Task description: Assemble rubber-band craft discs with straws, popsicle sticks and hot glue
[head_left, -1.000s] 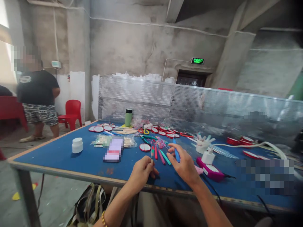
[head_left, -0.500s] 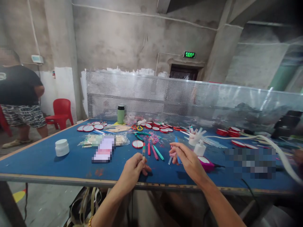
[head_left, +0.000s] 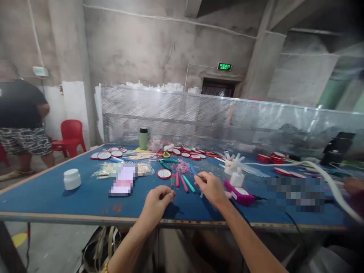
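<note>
Blue pen [head_left: 193, 170] in the right hand [head_left: 211, 188], and it's pinched between thumb and fingers, poking out past the fingertips and leaning left! Across from it, the left hand [head_left: 156, 203] has thumb and fingers closed on a striped stick [head_left: 173, 180], red and green, standing up out of the grip. Between those two, on the surface [head_left: 93, 201], lie a red pen [head_left: 178, 179], a pink pen [head_left: 184, 185] and a teal pen [head_left: 189, 184], side by side, just ahead of the hands. A red-rimmed disc [head_left: 164, 174] sits beyond the left hand, a phone [head_left: 125, 181] to its left; a purple box [head_left: 243, 195] is right of the right hand.
</note>
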{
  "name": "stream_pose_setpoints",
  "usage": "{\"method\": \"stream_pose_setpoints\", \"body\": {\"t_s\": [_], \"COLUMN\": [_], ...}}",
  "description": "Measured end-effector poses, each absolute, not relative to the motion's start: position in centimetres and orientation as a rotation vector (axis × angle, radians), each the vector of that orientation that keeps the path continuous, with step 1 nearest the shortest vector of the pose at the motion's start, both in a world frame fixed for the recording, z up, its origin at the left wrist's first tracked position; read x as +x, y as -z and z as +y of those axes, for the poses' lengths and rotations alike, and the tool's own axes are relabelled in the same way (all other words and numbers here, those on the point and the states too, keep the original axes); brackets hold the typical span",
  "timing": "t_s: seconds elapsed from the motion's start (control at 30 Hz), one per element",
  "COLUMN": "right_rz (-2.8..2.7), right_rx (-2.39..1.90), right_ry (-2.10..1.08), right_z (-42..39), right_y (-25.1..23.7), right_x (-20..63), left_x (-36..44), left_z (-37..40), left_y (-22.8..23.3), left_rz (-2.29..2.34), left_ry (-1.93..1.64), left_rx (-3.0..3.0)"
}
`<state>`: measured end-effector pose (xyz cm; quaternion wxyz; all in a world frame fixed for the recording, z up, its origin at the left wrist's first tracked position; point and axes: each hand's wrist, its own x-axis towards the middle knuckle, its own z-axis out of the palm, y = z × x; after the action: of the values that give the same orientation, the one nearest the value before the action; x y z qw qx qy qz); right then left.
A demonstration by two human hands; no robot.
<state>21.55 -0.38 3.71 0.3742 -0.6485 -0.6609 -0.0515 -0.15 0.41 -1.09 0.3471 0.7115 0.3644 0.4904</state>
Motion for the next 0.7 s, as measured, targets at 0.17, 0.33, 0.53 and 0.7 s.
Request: {"method": "stream_pose_setpoints", "body": {"t_s": [0.17,0.33,0.53,0.7], "right_rz": [-1.818,-1.922,-2.054,-2.06], "right_rx": [-2.07,-2.203,-2.228,-2.251], "right_ry": [0.339,0.29,0.298,0.319], "right_z": [3.2,6.3,7.9,8.1], "right_y": [-5.2,-5.3,-5.2,-4.8], "right_x": [20.9,20.4,20.1,20.1], "left_x": [0.2,0.3,0.4,0.6], "left_z": [0.5,0.5,0.5,1.0], "left_y": [1.1,0.9,0.8,1.2], "left_rz": [0.976,1.014,1.022,0.999], "left_ry": [-1.242,-1.259,-1.273,-1.278], "left_rx": [1.881,1.865,1.795,1.747]}}
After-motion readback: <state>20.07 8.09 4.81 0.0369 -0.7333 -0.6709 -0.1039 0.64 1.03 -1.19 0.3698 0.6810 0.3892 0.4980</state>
